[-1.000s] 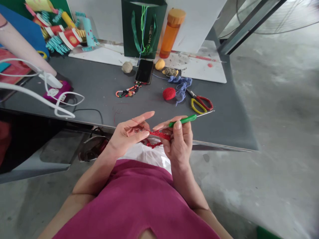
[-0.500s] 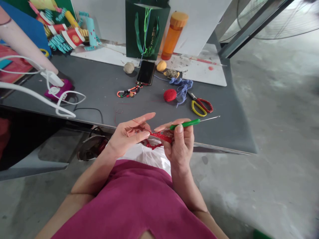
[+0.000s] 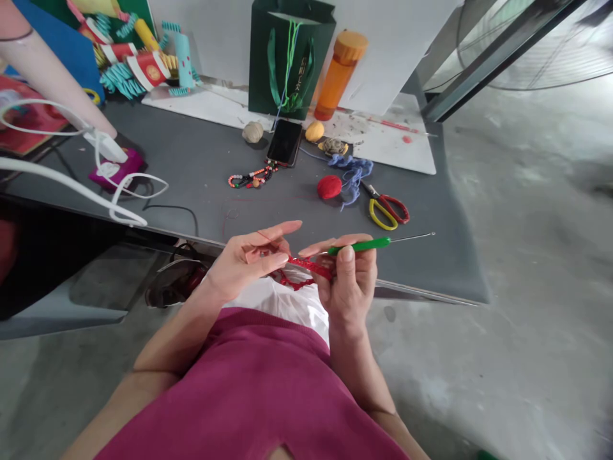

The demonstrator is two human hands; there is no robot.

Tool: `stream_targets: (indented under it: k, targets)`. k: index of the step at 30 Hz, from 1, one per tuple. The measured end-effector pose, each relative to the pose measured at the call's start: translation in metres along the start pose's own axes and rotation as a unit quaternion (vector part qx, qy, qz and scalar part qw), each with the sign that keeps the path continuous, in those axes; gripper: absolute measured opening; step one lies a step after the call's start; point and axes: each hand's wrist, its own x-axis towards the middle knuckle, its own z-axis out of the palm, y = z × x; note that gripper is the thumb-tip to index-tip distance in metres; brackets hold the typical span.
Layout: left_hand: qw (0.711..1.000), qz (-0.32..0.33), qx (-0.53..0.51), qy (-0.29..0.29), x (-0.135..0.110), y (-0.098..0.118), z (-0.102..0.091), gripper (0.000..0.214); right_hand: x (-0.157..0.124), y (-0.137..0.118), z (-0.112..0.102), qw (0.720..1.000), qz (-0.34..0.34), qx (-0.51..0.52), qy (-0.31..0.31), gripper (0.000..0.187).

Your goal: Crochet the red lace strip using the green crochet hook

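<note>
Between my two hands stretches a narrow strip of red crochet work (image 3: pixel 311 265), part of it hanging in a loop below my fingers. My left hand (image 3: pixel 251 259) pinches its left end between thumb and fingers, with red yarn running over the raised index finger. In my right hand (image 3: pixel 352 275) lies a crochet hook (image 3: pixel 371 245) with a green handle, held by thumb and fingers. One metal tip points left into the red stitches; the other sticks out to the right. The lower fingers of the right hand are against the strip's right end.
On the grey table (image 3: pixel 191 153) lie a red yarn ball (image 3: pixel 329 187), blue yarn (image 3: pixel 353 176), scissors (image 3: pixel 390 211), a phone (image 3: pixel 284 144) and small yarn balls. Behind stand a green paper bag (image 3: pixel 290 64) and an orange bottle (image 3: pixel 339 76). White cables (image 3: pixel 67 182) cross the left side.
The hook's handle and right hand have shifted slightly to the right, and the tip sits nearer the left fingers' stitches. The whole view has tilted a little; both hands keep their hold.
</note>
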Motion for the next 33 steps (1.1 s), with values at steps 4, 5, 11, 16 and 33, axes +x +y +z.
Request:
stream_targets:
  k: [4, 5, 11, 16, 33]
  targets:
    - [1.000, 0.006, 0.000, 0.002, 0.0002, -0.0015, 0.0001, 0.043, -0.0008, -0.0011, 0.0015, 1.000, 0.002, 0.003, 0.008, 0.025]
    - [1.000, 0.007, 0.001, 0.004, 0.0003, -0.0015, 0.0000, 0.043, -0.0010, -0.0012, 0.0017, 1.000, 0.002, 0.006, 0.007, 0.024]
    - [1.000, -0.003, 0.001, 0.000, -0.0004, 0.0014, -0.0026, 0.045, -0.0016, 0.0008, -0.0005, 0.999, -0.012, -0.033, 0.001, 0.028]
    - [1.000, 0.003, 0.011, -0.009, -0.0007, 0.0021, -0.0045, 0.045, -0.0012, 0.0040, -0.0022, 0.999, -0.039, -0.034, -0.008, 0.022]
    - [1.000, -0.002, 0.016, 0.012, -0.0025, 0.0062, -0.0022, 0.048, -0.0074, 0.0000, -0.0047, 0.990, -0.097, -0.096, -0.022, 0.011]
